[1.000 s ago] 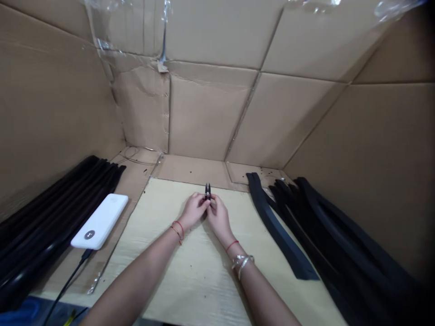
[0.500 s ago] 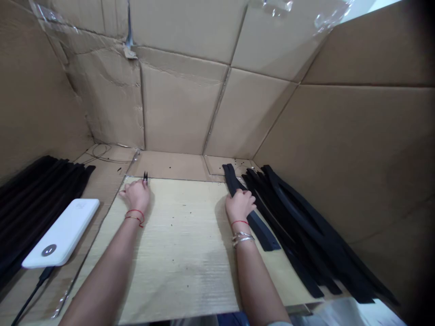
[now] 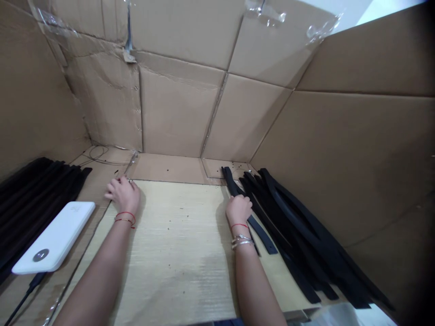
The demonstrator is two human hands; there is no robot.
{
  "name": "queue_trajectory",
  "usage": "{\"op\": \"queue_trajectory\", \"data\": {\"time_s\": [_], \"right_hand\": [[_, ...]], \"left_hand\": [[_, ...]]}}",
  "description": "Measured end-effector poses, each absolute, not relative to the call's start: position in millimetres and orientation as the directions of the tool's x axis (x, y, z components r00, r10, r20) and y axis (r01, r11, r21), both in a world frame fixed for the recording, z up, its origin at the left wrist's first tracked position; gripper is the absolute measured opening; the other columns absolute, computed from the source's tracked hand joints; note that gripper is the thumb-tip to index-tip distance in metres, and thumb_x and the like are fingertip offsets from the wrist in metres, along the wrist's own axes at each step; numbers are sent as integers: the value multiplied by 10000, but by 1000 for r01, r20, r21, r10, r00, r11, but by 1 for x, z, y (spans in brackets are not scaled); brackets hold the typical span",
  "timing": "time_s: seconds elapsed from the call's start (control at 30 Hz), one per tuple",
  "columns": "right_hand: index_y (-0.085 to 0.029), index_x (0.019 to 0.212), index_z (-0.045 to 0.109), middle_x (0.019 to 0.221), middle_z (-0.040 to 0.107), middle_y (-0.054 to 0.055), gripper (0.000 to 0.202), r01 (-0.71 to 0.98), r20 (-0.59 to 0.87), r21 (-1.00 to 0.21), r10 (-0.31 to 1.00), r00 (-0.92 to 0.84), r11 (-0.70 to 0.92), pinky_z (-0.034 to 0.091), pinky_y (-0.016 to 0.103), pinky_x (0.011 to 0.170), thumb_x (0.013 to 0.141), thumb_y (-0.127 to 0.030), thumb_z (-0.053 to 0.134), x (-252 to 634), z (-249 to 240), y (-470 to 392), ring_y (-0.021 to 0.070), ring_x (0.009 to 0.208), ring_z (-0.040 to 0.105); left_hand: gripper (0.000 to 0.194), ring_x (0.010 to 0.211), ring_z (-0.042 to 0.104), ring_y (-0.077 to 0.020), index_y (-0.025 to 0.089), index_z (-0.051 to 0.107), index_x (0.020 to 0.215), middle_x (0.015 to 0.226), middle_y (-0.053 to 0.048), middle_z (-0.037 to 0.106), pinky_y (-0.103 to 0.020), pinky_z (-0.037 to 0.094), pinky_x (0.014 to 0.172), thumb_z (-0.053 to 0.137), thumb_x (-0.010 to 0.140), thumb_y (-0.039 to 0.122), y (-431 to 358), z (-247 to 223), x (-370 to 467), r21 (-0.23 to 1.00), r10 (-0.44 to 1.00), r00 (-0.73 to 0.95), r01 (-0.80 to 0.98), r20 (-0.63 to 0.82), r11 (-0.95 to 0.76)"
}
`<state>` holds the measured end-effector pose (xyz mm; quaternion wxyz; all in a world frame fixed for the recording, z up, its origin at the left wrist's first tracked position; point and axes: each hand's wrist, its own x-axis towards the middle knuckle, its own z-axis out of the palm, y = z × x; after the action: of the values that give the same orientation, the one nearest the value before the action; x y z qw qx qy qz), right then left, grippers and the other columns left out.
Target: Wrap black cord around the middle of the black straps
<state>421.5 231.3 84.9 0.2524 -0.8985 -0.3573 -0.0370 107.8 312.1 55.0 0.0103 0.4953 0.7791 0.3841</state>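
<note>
My left hand (image 3: 123, 194) rests near the board's far left corner, palm down with its fingers bent. A small two-pointed black tool is nearly all hidden by this hand; only a dark bit shows by the thumb. My right hand (image 3: 239, 209) is closed around the middle of a black strip (image 3: 263, 236), flat and fabric-like. One end of the strip reaches toward the far cardboard, the other toward me, and it now looks split into two layers. More long black strips (image 3: 292, 235) lie just right of this hand. Both hands are over the pale wooden board (image 3: 183, 253).
Cardboard walls (image 3: 176, 108) enclose the back and sides. At left lie a pile of black strips (image 3: 37, 199) and a white power bank (image 3: 56, 237) with a black cable (image 3: 29, 287). A thin wire loop (image 3: 98, 154) lies in the far left corner.
My left hand has moved left, and the tool's two points no longer stand out beyond it. My right hand still grips the strip, whose near ends have spread apart.
</note>
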Motion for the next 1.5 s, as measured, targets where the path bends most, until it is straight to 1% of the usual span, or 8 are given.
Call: {"op": "queue_trajectory", "data": {"time_s": [0.27, 0.47, 0.67, 0.9, 1.07, 1.23, 1.33, 1.5], "right_hand": [[-81, 838, 700, 889, 702, 180, 293, 535, 125, -788, 771, 624, -305, 451, 354, 814, 906, -211, 446, 414, 98, 231, 314, 988, 627], [-162, 820, 717, 763, 716, 47, 251, 88, 21, -996, 962, 273, -3, 485, 290, 644, 809, -395, 623, 359, 91, 229, 206, 724, 635], [-183, 809, 742, 752, 690, 25, 220, -300, 13, -954, 1000, -16, 7, 449, 243, 603, 745, -392, 749, 319, 87, 217, 147, 652, 563], [-156, 915, 725, 820, 666, 22, 234, -507, -29, -851, 976, -218, -139, 459, 207, 607, 763, -330, 759, 307, 79, 211, 102, 664, 555], [-122, 943, 679, 783, 665, 36, 229, -530, -87, -806, 937, -337, -265, 511, 218, 630, 779, -267, 746, 299, 76, 208, 104, 626, 612], [-146, 1009, 640, 873, 708, 62, 266, -564, -94, -776, 937, -336, -280, 544, 248, 737, 828, -331, 703, 300, 78, 208, 135, 725, 680], [-159, 985, 639, 879, 709, 60, 301, -576, -78, -771, 938, -338, -272, 537, 260, 757, 876, -440, 624, 301, 80, 207, 138, 735, 668], [-167, 1038, 652, 891, 720, 56, 243, -510, 2, -844, 950, -312, -166, 519, 263, 742, 850, -319, 681, 300, 92, 201, 138, 746, 661]], "left_hand": [[272, 1207, 412, -364, 155, 660, 1002, 1152, -182, 557, -540, 257, 999, 444, 867, 251, 302, 62, 140, 769, 885, -301, 632, 354, -92], [318, 851, 620, -222, 162, 721, 933, 940, -105, 696, -326, 461, 757, 528, 853, 401, 298, 65, 156, 947, 967, 18, 202, 253, -251], [357, 776, 622, -184, 162, 760, 941, 869, -101, 728, -274, 445, 655, 684, 770, 467, 289, 70, 165, 970, 923, 314, -164, 224, -179], [458, 703, 609, -140, 191, 699, 1120, 1032, -115, 703, -280, 485, 654, 722, 752, 461, 278, 75, 166, 933, 863, 471, -361, 184, -2], [325, 530, 520, -84, 155, 727, 888, 709, -23, 650, -214, 415, 505, 798, 678, 393, 274, 81, 166, 919, 887, 433, -394, 162, 25], [323, 527, 487, -85, 163, 689, 752, 646, 5, 599, -217, 411, 500, 823, 626, 429, 276, 81, 167, 913, 921, 347, -407, 179, -25], [367, 524, 477, -99, 171, 680, 763, 633, 4, 578, -241, 426, 509, 801, 632, 493, 277, 78, 167, 919, 929, 306, -387, 206, -76], [381, 688, 597, -154, 181, 676, 1011, 795, -56, 648, -299, 506, 667, 628, 811, 501, 279, 78, 166, 928, 932, 218, -301, 290, -218]]}}
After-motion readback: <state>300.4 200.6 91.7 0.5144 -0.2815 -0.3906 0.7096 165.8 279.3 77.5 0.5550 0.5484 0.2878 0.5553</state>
